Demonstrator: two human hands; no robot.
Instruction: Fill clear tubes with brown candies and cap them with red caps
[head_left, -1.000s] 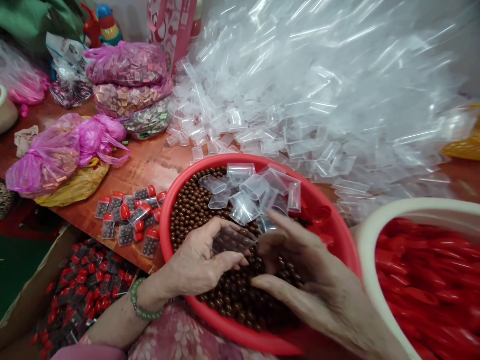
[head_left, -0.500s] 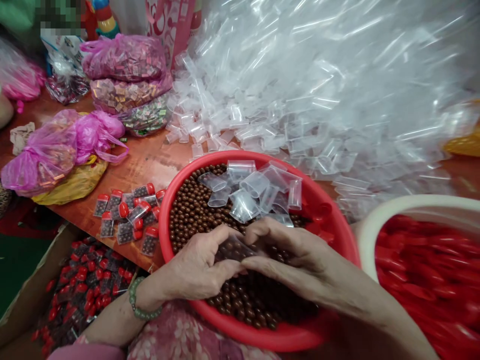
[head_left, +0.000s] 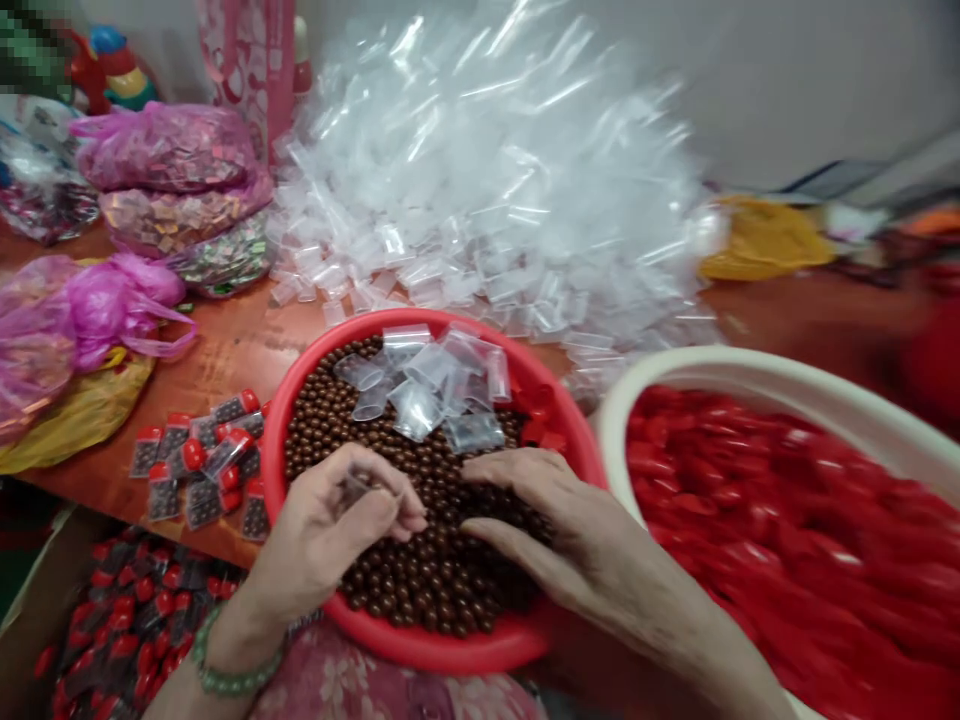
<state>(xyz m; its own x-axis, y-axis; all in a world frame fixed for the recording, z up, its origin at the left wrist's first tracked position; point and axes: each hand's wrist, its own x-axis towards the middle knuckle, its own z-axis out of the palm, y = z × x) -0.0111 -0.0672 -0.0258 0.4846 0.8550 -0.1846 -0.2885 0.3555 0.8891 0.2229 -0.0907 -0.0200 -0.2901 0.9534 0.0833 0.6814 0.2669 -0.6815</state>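
Observation:
My left hand (head_left: 322,530), with a green bead bracelet, is closed around a small clear plastic container (head_left: 364,485), mostly hidden by the fingers. It hovers over the left part of a red basin (head_left: 276,470) of glossy brown balls (head_left: 420,580). To the right, my right hand (head_left: 574,530) has its thumb and fingers apart above the balls, with nothing visible between them. Empty clear containers (head_left: 416,408) lie on the balls at the basin's far side. A few red caps (head_left: 546,430) sit inside its right edge.
A cream basin (head_left: 619,450) of red caps (head_left: 750,540) stands at right. Behind rises a heap of clear containers (head_left: 487,200). Filled, red-capped containers (head_left: 202,498) lie on the table at left, above a box of more (head_left: 142,620). Pink bags (head_left: 172,150) stand at back left.
My hands have moved apart; they were together around a clear container, which is now in my left hand only. The view has swung right, showing more of the cream basin.

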